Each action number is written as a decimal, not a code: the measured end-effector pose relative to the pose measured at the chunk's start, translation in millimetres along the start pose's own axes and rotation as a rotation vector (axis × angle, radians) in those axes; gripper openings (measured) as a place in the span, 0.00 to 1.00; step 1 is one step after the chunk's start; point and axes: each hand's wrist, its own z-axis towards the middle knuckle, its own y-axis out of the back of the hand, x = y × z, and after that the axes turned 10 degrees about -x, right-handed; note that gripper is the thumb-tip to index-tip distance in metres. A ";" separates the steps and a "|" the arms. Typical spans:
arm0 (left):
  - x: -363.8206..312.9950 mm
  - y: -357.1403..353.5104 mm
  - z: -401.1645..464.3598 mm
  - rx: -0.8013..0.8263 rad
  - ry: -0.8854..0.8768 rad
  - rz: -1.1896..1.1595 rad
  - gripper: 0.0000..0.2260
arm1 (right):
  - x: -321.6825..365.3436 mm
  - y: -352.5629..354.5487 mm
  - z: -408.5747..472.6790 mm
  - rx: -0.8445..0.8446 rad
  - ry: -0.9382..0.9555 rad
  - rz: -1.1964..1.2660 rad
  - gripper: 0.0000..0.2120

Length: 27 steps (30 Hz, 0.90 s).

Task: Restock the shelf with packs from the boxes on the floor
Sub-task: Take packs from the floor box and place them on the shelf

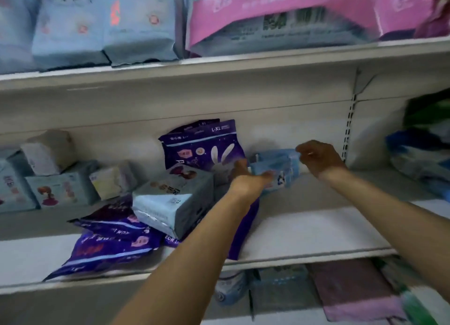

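Beside the upright purple pack [204,146], left hand [248,178] cradles and right hand [319,157] apparently pinches small blue packs [277,168], standing them against the shelf [316,227] back.

the shelf [316,229] looks like smooth, matt, off-white painted metal. the purple packs [107,249] are glossy, crinkled plastic film, and the light blue pack [280,171] is soft plastic wrap with a slight sheen.

There is only one view, from a wide-angle camera on the person's head. It faces forward and slightly down at the white metal shelf board [316,229], very near, at arm's length. Both bare forearms enter from the bottom edge, and the edges look curved
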 end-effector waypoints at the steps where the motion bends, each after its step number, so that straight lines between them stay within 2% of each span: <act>1: 2.2 -7.5 10.4 -0.035 -0.025 0.035 0.29 | -5.0 -4.2 14.4 0.024 0.029 -0.057 0.11; 3: 6.5 -22.2 31.8 -0.065 -0.043 0.103 0.33 | -14.2 -14.1 41.1 0.084 0.089 -0.180 0.12; 5: 11.4 -29.7 47.0 -0.081 -0.052 0.118 0.32 | -18.3 -20.4 60.1 0.165 0.128 -0.298 0.16; 8: 20.1 -33.5 62.3 -0.062 -0.082 0.093 0.30 | -25.0 -29.6 80.3 0.394 0.178 -0.502 0.24; 10: 24.7 -33.1 68.0 -0.028 -0.101 0.109 0.28 | -24.3 -32.9 84.6 0.509 0.237 -0.625 0.25; 13: 27.0 -33.6 70.9 0.024 -0.185 0.205 0.22 | -21.4 -36.3 86.6 0.563 0.308 -0.783 0.26; 16: 27.7 -32.0 69.6 0.022 -0.350 0.443 0.19 | -23.5 -35.6 82.9 0.556 0.327 -0.891 0.27; 20: 20.0 -30.4 63.5 0.033 -0.400 0.593 0.18 | -32.3 -14.4 65.6 0.435 0.281 -0.844 0.20; 22: 15.4 -28.9 56.9 0.043 -0.360 0.574 0.18 | -38.6 5.0 52.0 0.365 0.160 -0.731 0.17; 25: 12.4 -28.4 43.3 0.008 -0.231 0.301 0.19 | -39.6 36.7 25.8 0.209 -0.094 -0.458 0.16; 27: 9.9 -30.3 23.3 -0.025 -0.164 0.082 0.15 | -38.6 60.9 2.8 0.105 -0.250 -0.215 0.17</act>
